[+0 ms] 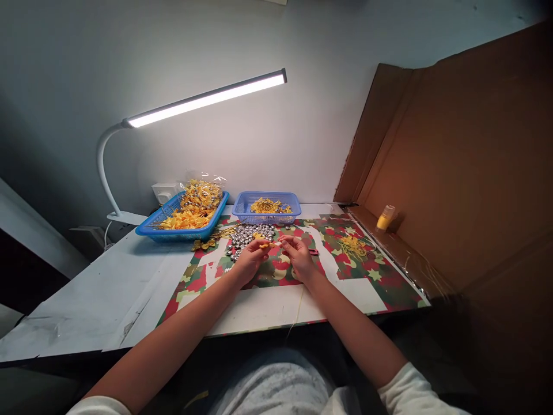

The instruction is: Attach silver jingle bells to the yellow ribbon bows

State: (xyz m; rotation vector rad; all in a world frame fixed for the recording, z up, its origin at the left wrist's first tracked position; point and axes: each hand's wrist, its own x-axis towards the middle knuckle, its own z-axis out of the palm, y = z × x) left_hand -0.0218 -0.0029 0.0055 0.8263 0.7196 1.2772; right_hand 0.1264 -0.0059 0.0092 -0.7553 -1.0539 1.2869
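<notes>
My left hand pinches a small yellow bow by one end; my right hand curls at its other end, fingertips closed (on what, I cannot tell). The bow hangs just above the patterned mat, long axis running nine to three o'clock. I judge this mid-assembly, fitting bow to something; next needs a steady pinch. Silver bells lie at twelve o'clock, two blue baskets beyond.
</notes>
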